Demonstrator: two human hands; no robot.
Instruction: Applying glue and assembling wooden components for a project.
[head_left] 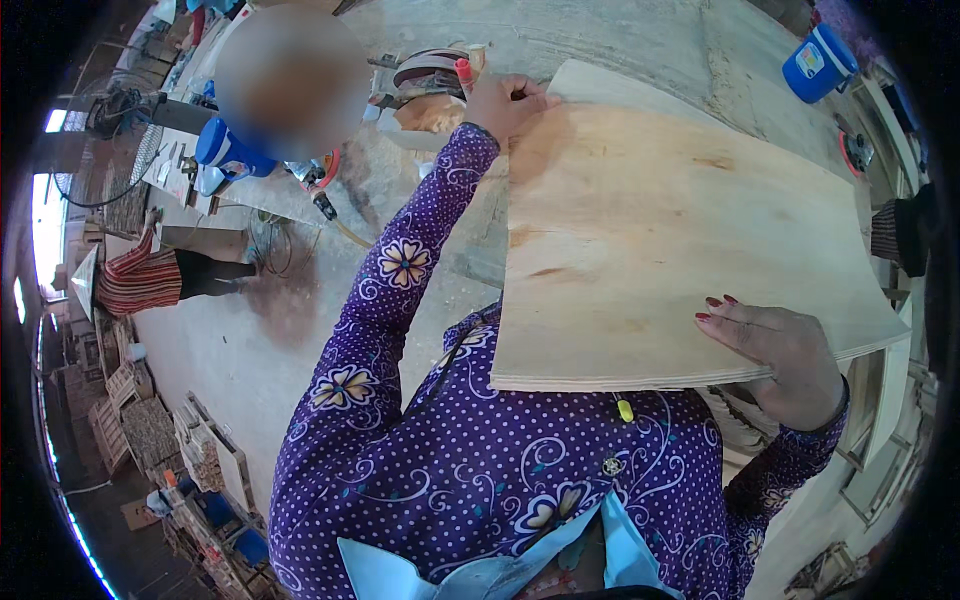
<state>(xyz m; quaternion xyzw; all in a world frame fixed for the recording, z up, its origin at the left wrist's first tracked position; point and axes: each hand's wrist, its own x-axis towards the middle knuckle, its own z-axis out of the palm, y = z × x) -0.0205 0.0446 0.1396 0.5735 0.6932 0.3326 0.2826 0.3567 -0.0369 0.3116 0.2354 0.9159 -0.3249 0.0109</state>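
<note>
A pale plywood sheet [660,240] with brown knot marks is in front of my chest, its layered near edge towards me. At its far left corner my left hand [505,106] is closed, fingers bent against the edge. A red-tipped stick-like thing [464,72] stands up beside that hand; whether the hand holds it I cannot make out. My right hand [785,355] grips the near right edge, red-nailed fingers lying on top and the rest hidden. Under the far edge another pale sheet [610,85] shows.
A box [425,118] with shavings-like bits and sanding belts [430,65] lie beyond my left hand. Blue buckets [232,148] [818,62] stand at far left and far right. A sander [318,170] with a hose lies left. A person [145,275] in stripes stands further left.
</note>
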